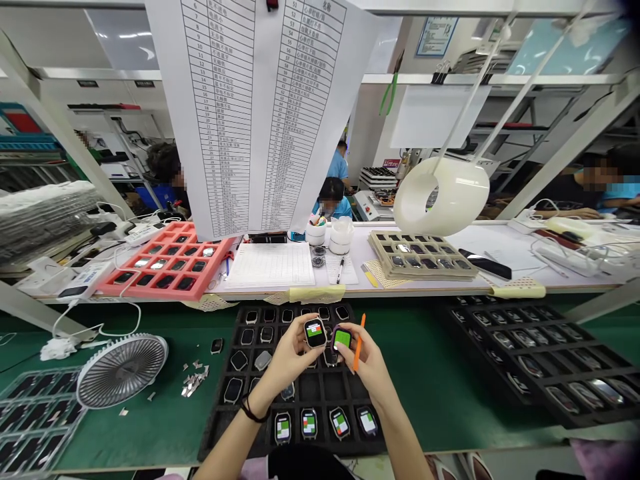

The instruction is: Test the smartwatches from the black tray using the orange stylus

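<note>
The left hand (pixel 287 360) grips a smartwatch (pixel 315 333) with a red-and-green screen. Beside it, the right hand (pixel 367 365) pinches a green-screened watch (pixel 342 339) and an orange plastic pick (pixel 359 343). Both hover above a black foam tray (pixel 310 393) with 4 lit watches (pixel 309 423) along its front row.

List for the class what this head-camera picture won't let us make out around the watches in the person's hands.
In the head view:
- Screen details of the watch in the left hand and the green-screened watch in the right hand: too small to read.
- Cells of the black foam tray beneath the hands: hidden by the hands.
- Hanging printed sheet: top cut off by the upper edge; characters too small to read.
</note>
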`<move>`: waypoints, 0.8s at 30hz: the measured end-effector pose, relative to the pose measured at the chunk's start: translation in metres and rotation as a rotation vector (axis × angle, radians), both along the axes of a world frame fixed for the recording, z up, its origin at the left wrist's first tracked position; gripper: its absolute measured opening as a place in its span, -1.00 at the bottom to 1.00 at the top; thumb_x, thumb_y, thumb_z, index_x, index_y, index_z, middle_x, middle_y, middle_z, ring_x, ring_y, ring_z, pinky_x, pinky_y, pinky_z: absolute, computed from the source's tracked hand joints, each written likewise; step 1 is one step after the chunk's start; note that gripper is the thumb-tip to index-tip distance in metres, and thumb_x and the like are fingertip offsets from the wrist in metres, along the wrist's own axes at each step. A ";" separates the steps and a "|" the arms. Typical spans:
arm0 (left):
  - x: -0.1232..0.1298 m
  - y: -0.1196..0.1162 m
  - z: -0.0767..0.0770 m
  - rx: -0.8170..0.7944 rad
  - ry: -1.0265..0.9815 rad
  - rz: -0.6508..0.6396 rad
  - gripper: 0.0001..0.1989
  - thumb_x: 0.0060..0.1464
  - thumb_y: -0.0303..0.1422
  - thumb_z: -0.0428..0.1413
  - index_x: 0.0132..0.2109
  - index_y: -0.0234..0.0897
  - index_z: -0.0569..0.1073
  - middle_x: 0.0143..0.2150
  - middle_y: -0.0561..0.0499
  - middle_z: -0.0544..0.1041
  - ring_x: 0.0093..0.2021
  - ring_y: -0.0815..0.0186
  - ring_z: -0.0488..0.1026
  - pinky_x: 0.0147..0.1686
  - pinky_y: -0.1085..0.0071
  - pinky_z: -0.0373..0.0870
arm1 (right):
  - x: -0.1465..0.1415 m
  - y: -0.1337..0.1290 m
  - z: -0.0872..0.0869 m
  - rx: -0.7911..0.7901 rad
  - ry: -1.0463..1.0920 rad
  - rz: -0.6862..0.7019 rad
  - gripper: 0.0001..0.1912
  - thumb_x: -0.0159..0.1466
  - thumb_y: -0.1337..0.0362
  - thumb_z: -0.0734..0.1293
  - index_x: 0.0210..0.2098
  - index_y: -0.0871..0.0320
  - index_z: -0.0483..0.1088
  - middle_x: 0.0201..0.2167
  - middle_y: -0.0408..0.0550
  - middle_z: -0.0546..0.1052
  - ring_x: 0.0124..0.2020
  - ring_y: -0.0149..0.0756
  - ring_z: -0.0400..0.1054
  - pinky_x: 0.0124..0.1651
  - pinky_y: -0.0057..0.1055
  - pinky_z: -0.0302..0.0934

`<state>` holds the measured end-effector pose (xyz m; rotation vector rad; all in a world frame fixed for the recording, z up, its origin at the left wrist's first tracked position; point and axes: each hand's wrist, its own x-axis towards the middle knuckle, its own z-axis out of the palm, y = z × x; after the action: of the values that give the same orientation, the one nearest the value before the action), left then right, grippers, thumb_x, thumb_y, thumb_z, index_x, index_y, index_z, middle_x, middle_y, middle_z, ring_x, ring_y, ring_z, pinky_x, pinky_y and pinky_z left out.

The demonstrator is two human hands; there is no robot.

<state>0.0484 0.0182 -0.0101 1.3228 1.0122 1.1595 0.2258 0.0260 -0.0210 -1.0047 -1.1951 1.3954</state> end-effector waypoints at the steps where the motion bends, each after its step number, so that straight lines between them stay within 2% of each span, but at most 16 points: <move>1: -0.001 0.000 0.000 0.006 0.020 0.015 -0.48 0.02 -0.30 0.23 0.11 -0.24 0.27 -0.02 -0.14 0.45 -0.10 0.22 0.42 -0.31 0.46 0.34 | 0.000 0.000 0.001 -0.014 0.004 -0.007 -0.61 0.13 0.04 0.42 -0.11 0.04 0.40 -0.27 -0.07 0.43 -0.48 -0.35 0.32 -0.46 -0.40 0.32; 3: -0.002 -0.001 0.003 0.025 0.103 0.036 -0.52 0.02 -0.31 0.23 0.08 -0.24 0.30 -0.03 -0.13 0.46 -0.22 0.28 0.43 -0.37 0.46 0.32 | 0.000 -0.001 0.002 -0.036 -0.008 -0.010 -0.61 0.17 -0.01 0.37 -0.09 0.05 0.39 -0.27 -0.06 0.43 -0.56 -0.40 0.26 -0.54 -0.42 0.26; 5: -0.002 -0.003 0.009 0.078 0.220 0.027 -0.55 0.01 -0.31 0.23 0.06 -0.22 0.34 -0.02 -0.11 0.44 -0.32 0.33 0.38 -0.40 0.45 0.30 | 0.000 -0.002 0.004 -0.045 -0.039 -0.010 -0.60 0.20 -0.04 0.33 -0.07 0.04 0.39 -0.19 -0.03 0.46 -0.54 -0.39 0.28 -0.54 -0.43 0.24; 6: -0.001 -0.004 0.013 0.119 0.275 0.013 -0.56 0.01 -0.31 0.24 0.06 -0.20 0.36 -0.02 -0.10 0.44 -0.32 0.33 0.37 -0.40 0.44 0.29 | 0.000 -0.003 0.005 -0.041 -0.055 -0.009 -0.60 0.20 -0.04 0.33 -0.07 0.03 0.39 -0.14 -0.01 0.46 -0.48 -0.36 0.33 -0.49 -0.42 0.27; 9: 0.003 -0.005 0.020 0.242 0.355 -0.022 -0.57 0.00 -0.33 0.25 0.05 -0.15 0.41 -0.03 -0.08 0.43 -0.16 0.21 0.36 -0.32 0.42 0.30 | -0.002 -0.004 0.007 -0.016 -0.079 0.002 -0.61 0.18 -0.04 0.35 -0.09 0.01 0.42 -0.04 -0.01 0.46 -0.21 -0.20 0.40 -0.30 -0.39 0.35; 11: 0.003 -0.003 0.020 0.260 0.354 0.002 -0.57 0.00 -0.35 0.25 0.05 -0.14 0.41 -0.04 -0.07 0.42 -0.18 0.23 0.34 -0.34 0.44 0.28 | -0.002 -0.004 0.007 -0.026 -0.071 0.016 -0.62 0.18 -0.04 0.34 -0.09 -0.01 0.42 -0.05 -0.01 0.46 -0.14 -0.15 0.39 -0.26 -0.37 0.36; 15: -0.003 0.002 0.014 0.203 0.318 0.116 -0.57 0.01 -0.34 0.23 0.06 -0.16 0.39 -0.02 -0.06 0.40 -0.44 0.41 0.22 -0.43 0.47 0.22 | 0.002 -0.002 0.004 -0.035 -0.052 -0.011 -0.61 0.13 0.04 0.42 -0.09 0.01 0.41 -0.19 -0.03 0.47 -0.29 -0.19 0.40 -0.29 -0.33 0.36; 19: -0.007 0.004 0.011 0.168 0.267 0.164 -0.54 0.01 -0.33 0.21 0.09 -0.19 0.36 -0.02 -0.08 0.40 -0.44 0.41 0.24 -0.43 0.47 0.25 | 0.004 0.000 0.002 -0.002 -0.040 -0.044 -0.58 0.05 0.10 0.49 -0.12 0.04 0.41 -0.28 -0.06 0.46 -0.29 -0.19 0.39 -0.25 -0.32 0.36; 24: -0.004 0.002 0.011 0.176 0.282 0.168 -0.50 0.01 -0.36 0.21 0.12 -0.18 0.34 -0.02 -0.07 0.40 -0.44 0.42 0.26 -0.40 0.45 0.30 | 0.004 -0.003 0.007 -0.047 -0.059 -0.041 -0.63 0.17 0.01 0.37 -0.09 0.03 0.42 -0.15 -0.01 0.47 -0.29 -0.22 0.39 -0.33 -0.37 0.35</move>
<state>0.0446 0.0199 0.0013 1.5980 1.2676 1.2322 0.2297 0.0230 -0.0137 -1.1042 -1.1830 1.3754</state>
